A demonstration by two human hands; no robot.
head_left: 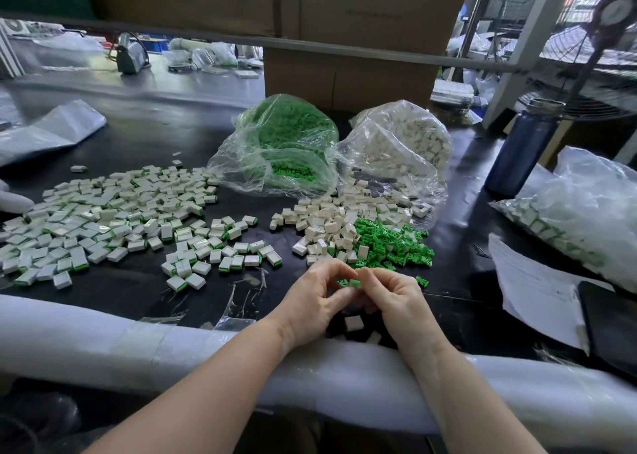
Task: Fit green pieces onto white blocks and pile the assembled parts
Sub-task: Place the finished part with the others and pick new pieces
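My left hand (312,303) and my right hand (396,302) meet at the table's front edge, fingertips pinching a small green piece (353,283) between them. A loose white block (352,323) lies on the table just below my hands. Loose white blocks (331,222) and loose green pieces (389,243) are heaped just beyond my hands. A wide spread of assembled white-and-green parts (103,215) covers the table to the left.
An open clear bag of green pieces (286,143) and a clear bag of white blocks (400,143) stand behind the heaps. At right are a dark blue bottle (524,150), a bag of parts (579,219), papers (537,288) and a black device (610,322). White foam padding (103,343) lines the table's front edge.
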